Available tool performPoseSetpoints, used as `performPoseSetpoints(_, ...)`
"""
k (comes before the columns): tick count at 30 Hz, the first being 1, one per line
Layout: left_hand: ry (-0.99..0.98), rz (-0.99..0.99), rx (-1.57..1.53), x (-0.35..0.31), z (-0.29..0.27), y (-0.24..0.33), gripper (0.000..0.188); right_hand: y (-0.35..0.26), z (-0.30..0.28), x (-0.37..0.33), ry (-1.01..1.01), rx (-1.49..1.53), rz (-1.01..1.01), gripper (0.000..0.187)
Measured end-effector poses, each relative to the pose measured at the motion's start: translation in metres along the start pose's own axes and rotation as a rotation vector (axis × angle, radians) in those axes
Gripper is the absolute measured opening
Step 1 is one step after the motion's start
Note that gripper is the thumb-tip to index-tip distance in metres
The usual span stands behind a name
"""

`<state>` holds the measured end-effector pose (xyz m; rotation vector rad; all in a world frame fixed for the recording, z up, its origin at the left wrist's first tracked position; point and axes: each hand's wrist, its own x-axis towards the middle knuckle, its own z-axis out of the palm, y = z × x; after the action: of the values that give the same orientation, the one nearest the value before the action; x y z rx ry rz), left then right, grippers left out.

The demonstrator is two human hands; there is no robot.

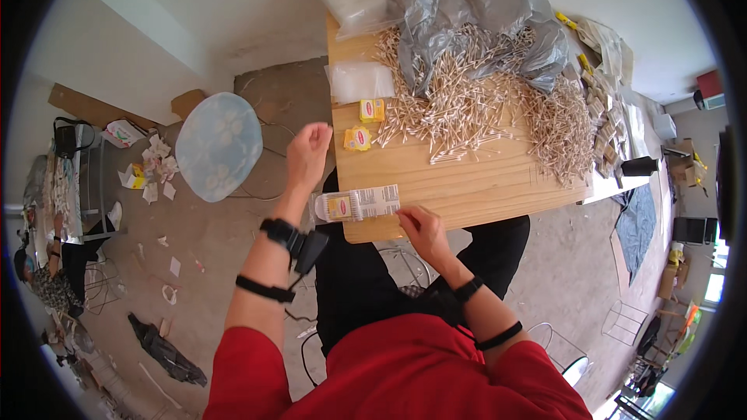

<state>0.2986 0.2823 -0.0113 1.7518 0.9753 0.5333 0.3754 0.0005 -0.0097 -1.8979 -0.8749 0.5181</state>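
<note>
Lying on the lower-left corner of the tabletop (475, 179), just left of frame centre: clear swab pack (338, 207) with yellow label, printed white card (379, 201) running off its right end (joined or just abutting, can't tell). Long axis of both goes left-right, right end tipped slightly up; pack's left end seems to poke past the tabletop's left edge. Right hand (424, 233) is nearer: fingertips at the card's right end, forearm from lower right. Its grip looks pinched, but can't tell if it has the card edge or only rests by it. Left hand (309, 157) sits up-left of the pack, apart from it, beyond the tabletop edge; grip bunched, no object visible in it, can't confirm it's bare.
</note>
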Motion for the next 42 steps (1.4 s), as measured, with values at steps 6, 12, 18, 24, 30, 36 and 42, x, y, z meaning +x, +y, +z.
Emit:
performPoseSetpoints(6, 0.237, 0.221, 0.332, 0.086, 0.026, 0.007, 0.039, 0.002, -0.053, -0.052, -0.001, -0.068, 0.075, 0.009)
performPoseSetpoints(12, 0.053, -0.037, 0.524, 0.116, 0.040, 0.011, 0.043, 0.013, -0.087, -0.081, 0.010, -0.139, 0.146, 0.008)
performPoseSetpoints(18, 0.145, 0.160, 0.532, 0.114, 0.037, 0.004, 0.032, 0.024, -0.089, -0.087, -0.021, -0.170, 0.128, 0.008)
performPoseSetpoints(24, -0.130, 0.215, 0.259, 0.002, 0.040, 0.047, 0.012, 0.034, -0.087, -0.064, 0.093, -0.165, 0.129, 0.008)
performPoseSetpoints(30, -0.307, 0.273, 0.187, -0.104, 0.112, 0.031, 0.016, 0.062, -0.086, 0.046, 0.336, -0.294, -0.072, 0.007)
performPoseSetpoints(36, -0.178, 0.457, 0.400, -0.096, 0.179, 0.049, 0.025, 0.085, -0.084, 0.080, 0.211, -0.435, -0.071, 0.008)
performPoseSetpoints(42, -0.138, 0.412, 0.433, -0.097, 0.181, 0.046, 0.022, 0.079, -0.083, 0.059, 0.235, -0.260, 0.004, 0.014)
